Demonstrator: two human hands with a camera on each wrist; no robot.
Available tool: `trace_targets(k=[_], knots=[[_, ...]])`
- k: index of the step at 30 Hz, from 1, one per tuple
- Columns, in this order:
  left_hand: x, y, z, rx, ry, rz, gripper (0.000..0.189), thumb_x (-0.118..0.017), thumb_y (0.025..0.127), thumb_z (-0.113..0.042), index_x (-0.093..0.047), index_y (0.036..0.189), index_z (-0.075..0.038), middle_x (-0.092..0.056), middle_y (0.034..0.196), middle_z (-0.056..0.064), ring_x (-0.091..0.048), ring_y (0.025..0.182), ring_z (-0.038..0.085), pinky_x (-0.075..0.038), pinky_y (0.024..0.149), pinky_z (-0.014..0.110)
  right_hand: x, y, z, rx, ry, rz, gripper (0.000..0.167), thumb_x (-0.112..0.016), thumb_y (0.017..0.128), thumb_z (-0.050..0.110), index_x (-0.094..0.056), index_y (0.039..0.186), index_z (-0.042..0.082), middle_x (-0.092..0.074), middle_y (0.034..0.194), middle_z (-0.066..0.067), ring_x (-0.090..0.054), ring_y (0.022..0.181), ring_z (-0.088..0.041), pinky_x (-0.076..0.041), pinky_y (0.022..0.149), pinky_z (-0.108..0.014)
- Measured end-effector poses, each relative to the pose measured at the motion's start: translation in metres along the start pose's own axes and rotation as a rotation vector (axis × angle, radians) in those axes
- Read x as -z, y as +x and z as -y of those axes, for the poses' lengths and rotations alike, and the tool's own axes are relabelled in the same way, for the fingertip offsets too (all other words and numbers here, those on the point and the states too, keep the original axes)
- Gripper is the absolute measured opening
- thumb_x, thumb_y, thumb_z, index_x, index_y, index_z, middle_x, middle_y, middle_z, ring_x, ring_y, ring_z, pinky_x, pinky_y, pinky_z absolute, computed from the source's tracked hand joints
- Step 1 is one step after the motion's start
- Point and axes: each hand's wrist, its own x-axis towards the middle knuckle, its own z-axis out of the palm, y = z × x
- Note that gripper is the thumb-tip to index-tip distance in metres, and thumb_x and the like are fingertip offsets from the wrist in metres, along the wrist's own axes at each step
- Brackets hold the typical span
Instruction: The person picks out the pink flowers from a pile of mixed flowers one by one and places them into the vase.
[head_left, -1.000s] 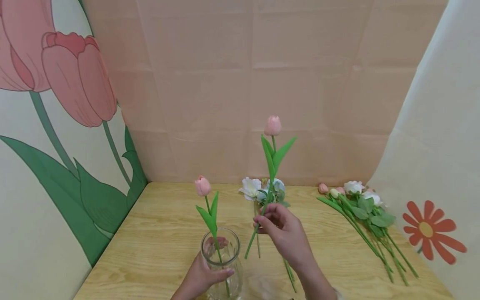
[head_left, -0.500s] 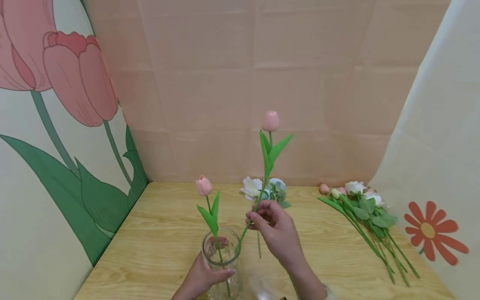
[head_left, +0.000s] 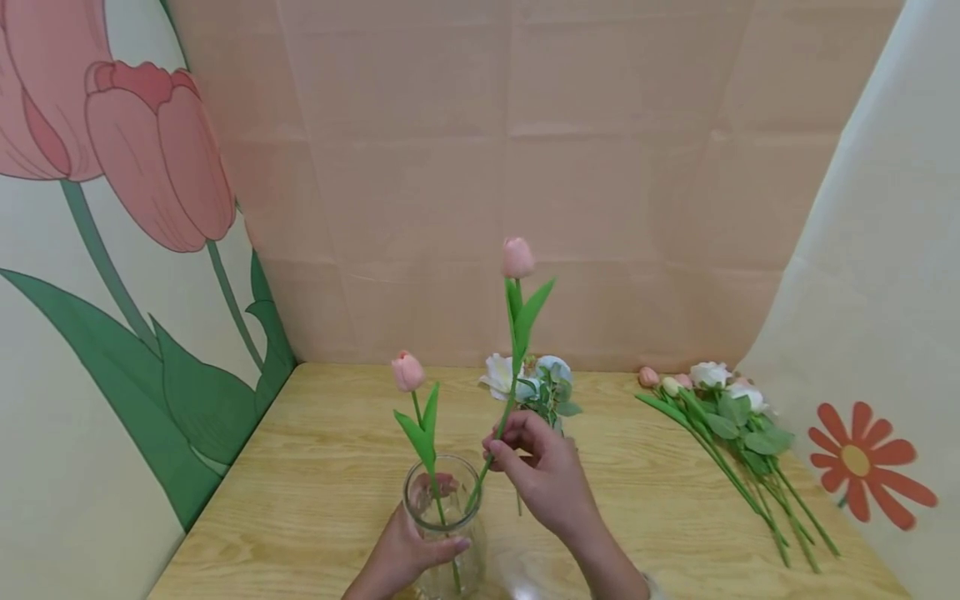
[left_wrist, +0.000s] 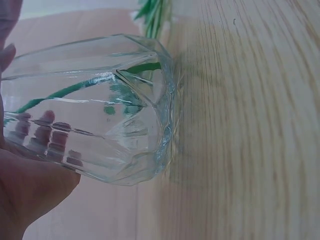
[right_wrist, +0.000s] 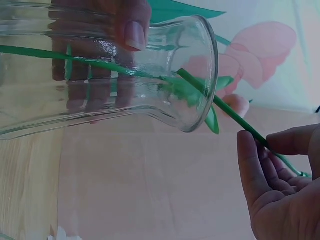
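Note:
A clear glass vase (head_left: 468,557) stands on the table, and my left hand (head_left: 408,550) grips it round its body below the rim. One pink tulip (head_left: 407,372) stands inside it, leaning left, its green stem showing through the glass. My right hand (head_left: 543,475) pinches the stem of a second pink tulip (head_left: 517,258) between thumb and fingers, just right of the vase. In the right wrist view the cut end of this tulip's stem (right_wrist: 190,78) is just inside the vase mouth. The left wrist view shows the vase base (left_wrist: 167,110) on the wood.
White and pale blue flowers (head_left: 501,377) lie at the back of the table (head_left: 315,467), behind my right hand. A bundle of white roses (head_left: 708,374), pink tulips and green stems lies to the right. A pink backdrop (head_left: 405,167) hangs behind the table.
My right hand has moved left and down with the second tulip. Its stem end went from outside the vase to inside the rim. My left hand and the vase have stayed in place.

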Motion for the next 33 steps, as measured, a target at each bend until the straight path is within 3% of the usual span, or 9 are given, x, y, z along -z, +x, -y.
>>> trace_targets(k=[7, 12, 19, 26, 33], knots=[[0.000, 0.000, 0.002, -0.005, 0.015, -0.013, 0.075, -0.085, 0.080, -0.017, -0.043, 0.142, -0.010, -0.053, 0.142, 0.018, -0.045, 0.133, 0.048, -0.042, 0.103, 0.067, -0.006, -0.004, -0.001, 0.061, -0.111, 0.019, 0.011, -0.069, 0.094, 0.002, -0.062, 0.099, 0.008, -0.070, 0.089, -0.008, -0.071, 0.081, -0.016, -0.062, 0.069, -0.030], [0.001, -0.001, 0.002, 0.010, 0.015, -0.006, 0.073, -0.084, 0.081, -0.017, -0.044, 0.142, -0.013, -0.050, 0.144, 0.022, -0.041, 0.136, 0.050, -0.040, 0.104, 0.070, -0.010, -0.007, -0.004, 0.098, -0.184, 0.004, 0.015, -0.070, 0.092, 0.000, -0.062, 0.099, 0.010, -0.071, 0.088, -0.004, -0.070, 0.081, -0.013, -0.062, 0.068, -0.027], [0.001, -0.003, 0.000, 0.017, 0.011, -0.001, 0.075, -0.084, 0.082, -0.018, -0.042, 0.144, -0.009, -0.050, 0.146, 0.021, -0.041, 0.135, 0.051, -0.041, 0.104, 0.068, -0.013, -0.011, -0.006, 0.181, -0.312, 0.002, 0.021, -0.071, 0.089, -0.004, -0.061, 0.100, 0.012, -0.068, 0.088, 0.006, -0.068, 0.082, -0.008, -0.061, 0.067, -0.025], [0.000, -0.003, -0.001, 0.001, 0.016, -0.010, 0.079, -0.084, 0.082, -0.018, -0.040, 0.146, -0.006, -0.050, 0.145, 0.021, -0.042, 0.135, 0.051, -0.042, 0.105, 0.065, -0.015, -0.013, -0.013, 0.239, -0.397, 0.022, 0.021, -0.073, 0.089, -0.001, -0.061, 0.100, 0.012, -0.069, 0.087, 0.006, -0.067, 0.080, -0.006, -0.060, 0.068, -0.022], [-0.001, -0.002, 0.001, -0.009, 0.029, -0.021, 0.075, -0.084, 0.082, -0.017, -0.042, 0.144, -0.011, -0.050, 0.144, 0.020, -0.042, 0.135, 0.050, -0.041, 0.105, 0.067, -0.016, -0.015, -0.019, 0.291, -0.438, 0.024, 0.021, -0.074, 0.087, -0.002, -0.062, 0.099, 0.011, -0.067, 0.087, 0.007, -0.066, 0.081, -0.006, -0.060, 0.070, -0.022]])
